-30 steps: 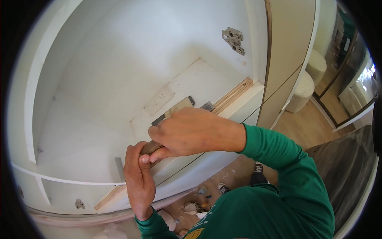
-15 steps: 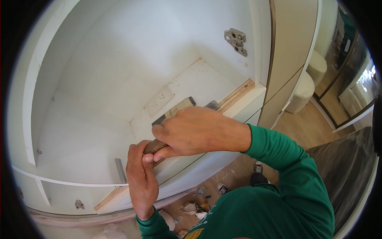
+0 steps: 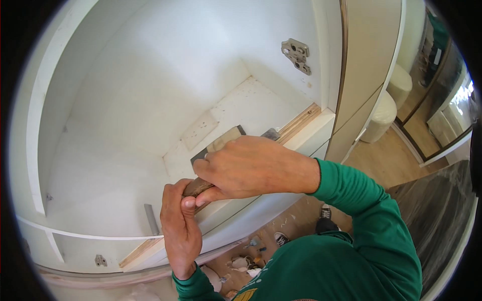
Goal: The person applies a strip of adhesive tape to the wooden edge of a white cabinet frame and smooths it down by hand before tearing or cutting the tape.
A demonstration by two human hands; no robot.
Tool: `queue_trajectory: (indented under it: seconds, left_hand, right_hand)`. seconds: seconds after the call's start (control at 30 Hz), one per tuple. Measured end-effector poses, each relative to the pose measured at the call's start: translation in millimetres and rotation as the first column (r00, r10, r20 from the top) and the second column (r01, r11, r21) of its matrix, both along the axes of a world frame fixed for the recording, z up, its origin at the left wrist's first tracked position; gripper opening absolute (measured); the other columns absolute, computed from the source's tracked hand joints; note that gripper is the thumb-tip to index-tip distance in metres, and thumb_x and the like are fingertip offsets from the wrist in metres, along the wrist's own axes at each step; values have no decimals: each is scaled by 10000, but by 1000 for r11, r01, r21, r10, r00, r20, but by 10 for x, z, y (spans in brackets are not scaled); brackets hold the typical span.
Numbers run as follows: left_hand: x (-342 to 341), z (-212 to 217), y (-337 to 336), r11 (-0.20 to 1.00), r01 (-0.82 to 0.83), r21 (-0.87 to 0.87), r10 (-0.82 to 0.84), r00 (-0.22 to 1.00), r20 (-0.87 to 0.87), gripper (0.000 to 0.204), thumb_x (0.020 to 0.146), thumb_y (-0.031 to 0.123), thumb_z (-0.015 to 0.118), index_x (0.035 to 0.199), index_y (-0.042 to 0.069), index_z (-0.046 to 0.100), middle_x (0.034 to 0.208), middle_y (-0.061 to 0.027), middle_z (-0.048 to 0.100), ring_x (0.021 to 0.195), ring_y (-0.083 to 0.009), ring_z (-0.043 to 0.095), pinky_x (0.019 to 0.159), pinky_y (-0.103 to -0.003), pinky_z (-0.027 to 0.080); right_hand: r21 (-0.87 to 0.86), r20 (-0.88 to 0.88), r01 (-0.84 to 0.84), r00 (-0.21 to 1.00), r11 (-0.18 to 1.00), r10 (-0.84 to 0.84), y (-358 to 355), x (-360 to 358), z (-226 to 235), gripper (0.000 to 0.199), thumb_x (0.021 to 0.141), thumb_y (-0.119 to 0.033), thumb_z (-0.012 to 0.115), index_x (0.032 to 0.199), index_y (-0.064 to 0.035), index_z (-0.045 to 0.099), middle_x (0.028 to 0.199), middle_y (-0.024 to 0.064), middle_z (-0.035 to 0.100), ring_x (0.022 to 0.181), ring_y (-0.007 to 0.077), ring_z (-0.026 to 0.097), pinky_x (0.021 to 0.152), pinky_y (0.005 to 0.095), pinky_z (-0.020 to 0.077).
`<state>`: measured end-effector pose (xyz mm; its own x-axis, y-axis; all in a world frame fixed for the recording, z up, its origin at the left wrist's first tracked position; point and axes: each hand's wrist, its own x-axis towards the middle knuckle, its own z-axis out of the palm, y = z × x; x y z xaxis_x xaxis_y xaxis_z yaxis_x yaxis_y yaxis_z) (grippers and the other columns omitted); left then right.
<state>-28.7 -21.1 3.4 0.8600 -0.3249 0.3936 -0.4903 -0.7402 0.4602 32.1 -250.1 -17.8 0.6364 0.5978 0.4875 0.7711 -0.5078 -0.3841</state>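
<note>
Two hands on one tool, inside a white cabinet (image 3: 150, 100). Left hand (image 3: 182, 231) closed around the brown wooden handle (image 3: 197, 187) of a scraper, thumb pressed up against its end, probably to steady and steer. Right hand (image 3: 251, 168) laid over the top, fingers curled down across the handle and the tool's neck, most likely to add downward weight. Scraper blade (image 3: 218, 145), wide, flat, tan with a dark edge, resting low against the cabinet floor (image 3: 241, 108), tilted shallowly, apparently so the edge bites along the surface rather than digging in. Just beyond the blade, a pale rectangular patch (image 3: 199, 130) on the floor panel, slightly raised or discoloured; cannot tell which. Raw wooden strip (image 3: 300, 123) exposed along the front edge, to the right of the blade. Metal hinge plate (image 3: 296, 55) fixed high on the right side wall. Small grey metal bracket (image 3: 150, 218) standing near the front lip, left of the left hand. Below, on the wooden room floor, scattered white debris (image 3: 241, 263) and dark shoes (image 3: 325, 211). No packages, labels or signs visible anywhere within the cabinet.
</note>
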Motion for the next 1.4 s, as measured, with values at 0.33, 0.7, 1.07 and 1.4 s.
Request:
queue_trajectory:
  seconds: [0.33, 0.7, 1.07, 1.4]
  left_hand:
    - [24, -15, -11, 1000, 18, 0, -18, 1000, 13, 339, 1235, 246, 451, 1317, -13, 653, 1047, -186, 582, 899, -348, 593, 801, -430, 495]
    - [41, -58, -42, 1000, 2, -5, -2, 1000, -26, 352, 1238, 257, 441, 1329, -14, 647, 1048, -179, 570, 899, -344, 580, 819, -430, 493]
    - [76, -58, -69, 999, 29, 24, -29, 999, -24, 311, 1229, 224, 464, 1351, -8, 630, 1064, -198, 570, 888, -376, 590, 800, -450, 502]
    - [95, -104, -140, 999, 38, 16, -38, 999, -12, 332, 1233, 238, 459, 1362, -12, 634, 1067, -210, 568, 916, -390, 592, 824, -454, 506]
  right_hand:
    - [-7, 0, 1, 1000, 1000, -1, -33, 14, 2, 709, 1053, -669, 641, 914, 24, 688, 683, 184, 689, 694, 433, 755, 641, 516, 605]
    - [-21, -5, 12, 1000, 1000, -12, -71, 15, -23, 728, 1063, -698, 607, 924, 17, 615, 700, 179, 659, 678, 431, 724, 584, 513, 565]
    - [-30, 35, 29, 999, 999, -28, -117, 33, -56, 722, 1066, -714, 592, 940, -3, 592, 692, 156, 646, 658, 419, 715, 542, 496, 548]
    - [-59, 20, 67, 998, 996, -66, -210, 6, -66, 715, 1064, -722, 588, 966, -13, 591, 690, 150, 654, 672, 423, 722, 562, 499, 557]
